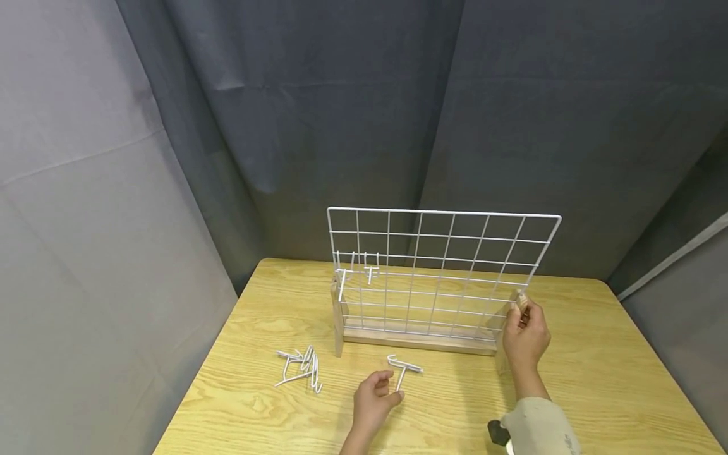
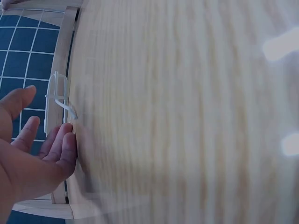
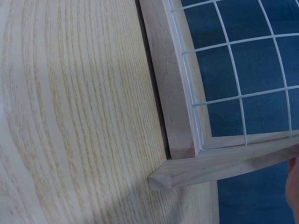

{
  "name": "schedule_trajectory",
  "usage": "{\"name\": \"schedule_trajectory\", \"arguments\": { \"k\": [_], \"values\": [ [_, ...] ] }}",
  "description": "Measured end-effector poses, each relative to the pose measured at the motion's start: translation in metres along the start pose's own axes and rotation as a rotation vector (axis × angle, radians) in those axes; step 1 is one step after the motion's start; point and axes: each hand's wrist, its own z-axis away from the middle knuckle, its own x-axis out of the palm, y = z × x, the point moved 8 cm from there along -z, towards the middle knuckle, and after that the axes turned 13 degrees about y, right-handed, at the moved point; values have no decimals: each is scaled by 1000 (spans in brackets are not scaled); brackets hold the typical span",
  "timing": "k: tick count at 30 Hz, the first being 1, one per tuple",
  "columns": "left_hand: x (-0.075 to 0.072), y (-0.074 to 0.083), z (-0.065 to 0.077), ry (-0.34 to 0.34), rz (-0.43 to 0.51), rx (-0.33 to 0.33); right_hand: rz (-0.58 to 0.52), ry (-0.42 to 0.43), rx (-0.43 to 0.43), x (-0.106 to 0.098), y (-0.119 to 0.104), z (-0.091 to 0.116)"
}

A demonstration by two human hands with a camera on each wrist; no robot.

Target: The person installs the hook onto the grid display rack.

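A white wire grid (image 1: 443, 212) stands upright in a wooden stand (image 1: 421, 341). My right hand (image 1: 526, 335) grips the top of the stand's right post, fingers and thumb curled about it. Only a sliver of that hand (image 3: 293, 186) enters the right wrist view. My left hand (image 1: 371, 404) is just left of a loose white T-shaped wire hook (image 1: 404, 366) in front of the stand. In the left wrist view its fingers (image 2: 68, 149) are relaxed and spread, with the hook (image 2: 57, 93) beyond them. Whether the thumb touches the hook's stem cannot be told.
Several more white wire hooks (image 1: 309, 365) lie in a tangle left of the stand. Two hooks, one with a long prong (image 1: 342, 285), hang on the grid's left side. Dark curtains (image 1: 364, 126) rise behind the wooden table (image 1: 239, 392).
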Motion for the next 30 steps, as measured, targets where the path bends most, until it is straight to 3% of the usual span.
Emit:
{"name": "schedule_trajectory", "arguments": {
  "k": [6, 19, 30],
  "values": [
    [2, 1, -4, -2, -31, 17, 6, 3, -3, 0, 1, -2],
    [4, 2, -9, 52, -223, 94, 0, 3, -17, 1, 0, 1],
    [9, -1, -9, 144, -478, 121, 8, 0, -11, 1, 1, 0]
  ]
}}
